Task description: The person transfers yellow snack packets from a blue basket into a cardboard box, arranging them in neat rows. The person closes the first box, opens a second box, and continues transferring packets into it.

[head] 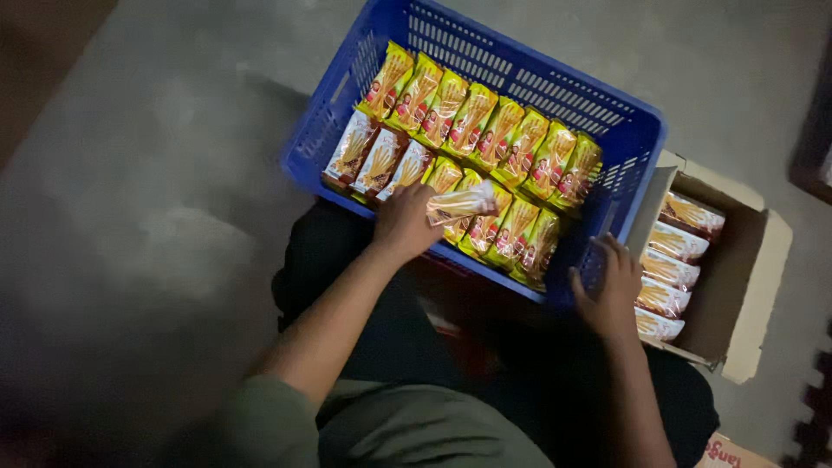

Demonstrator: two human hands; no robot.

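So the left hand (403,221) pinches a pack (462,204) lying crosswise over the crate's (637,147) near row, while right hand (609,290) fingers curl on its rim.

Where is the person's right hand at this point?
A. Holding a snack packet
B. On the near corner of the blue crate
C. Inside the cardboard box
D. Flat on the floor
B: the right hand grips the blue crate at its near corner, beside the cardboard box; the packet is in the left hand.
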